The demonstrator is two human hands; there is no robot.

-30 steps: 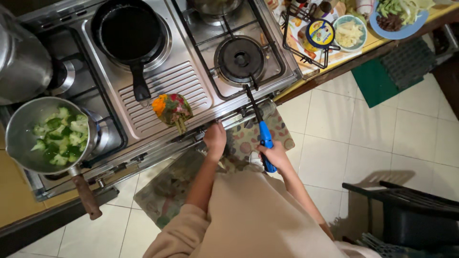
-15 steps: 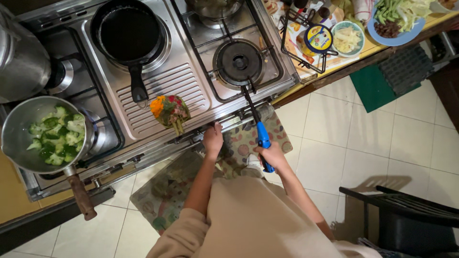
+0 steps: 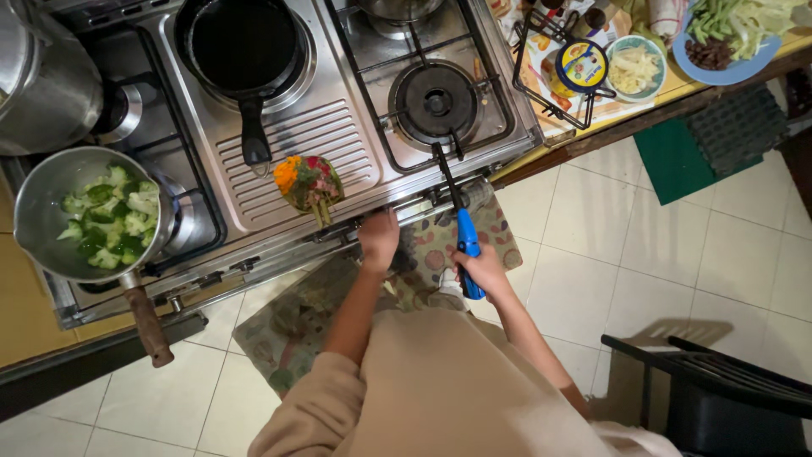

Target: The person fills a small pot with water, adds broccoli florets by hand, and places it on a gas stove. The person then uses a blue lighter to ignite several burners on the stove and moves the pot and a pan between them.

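Broccoli filled the pot at left; right hand gripped a blue lighter, left hand closed on a stove knob.

A long gas lighter with a blue plastic handle and thin black metal stem, gripped at the handle's lower end by the right hand. It points up and slightly left, its tip reaching the front edge of the round black burner, which shows no flame.
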